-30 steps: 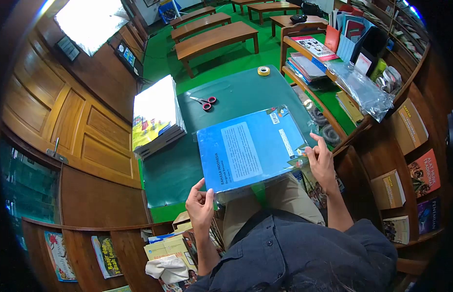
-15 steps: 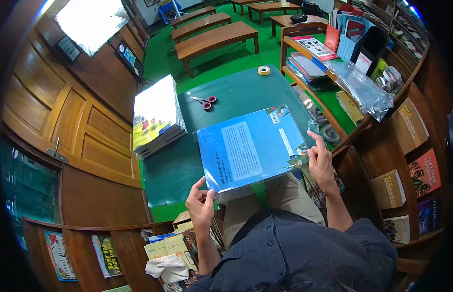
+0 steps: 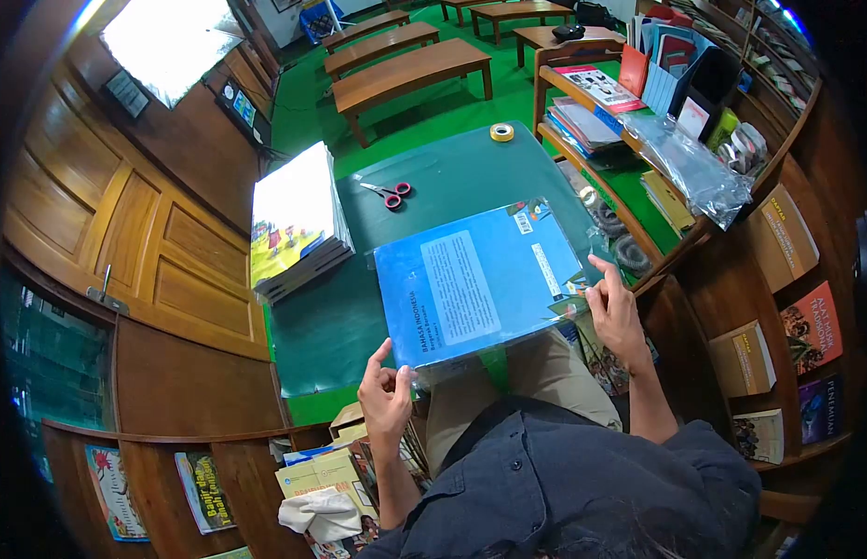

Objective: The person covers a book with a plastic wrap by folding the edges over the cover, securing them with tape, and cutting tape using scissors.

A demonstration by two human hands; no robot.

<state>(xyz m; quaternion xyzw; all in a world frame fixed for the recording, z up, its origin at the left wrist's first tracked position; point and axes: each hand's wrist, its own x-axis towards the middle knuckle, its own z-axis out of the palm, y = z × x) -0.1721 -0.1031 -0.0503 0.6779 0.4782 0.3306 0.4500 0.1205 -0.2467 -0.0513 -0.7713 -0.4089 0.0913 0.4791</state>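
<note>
A blue textbook (image 3: 508, 270), back cover up, lies over the near side of the green table with its lower edge towards me. Clear plastic film (image 3: 452, 366) sticks out past that edge. My left hand (image 3: 385, 396) pinches the lower left corner, thumb and forefinger at the edge. At the lower right corner my right hand (image 3: 614, 312) has its thumb and bent fingers against the edge, with the forefinger raised; whether it grips book or only film is hard to see. Beyond the book lie red-handled scissors (image 3: 393, 196) and a roll of tape (image 3: 501, 132).
A stack of books (image 3: 298, 224) stands on the left of the green table (image 3: 322, 349). To the right, a wooden shelf unit holds folders and plastic sleeves (image 3: 690, 168). Below left lies a white cloth (image 3: 320, 512) on books. Wooden benches (image 3: 415, 74) stand farther back.
The view has shifted slightly. The book tilts a little differently, and its sheen has changed. Both hands stay at the same corners.
</note>
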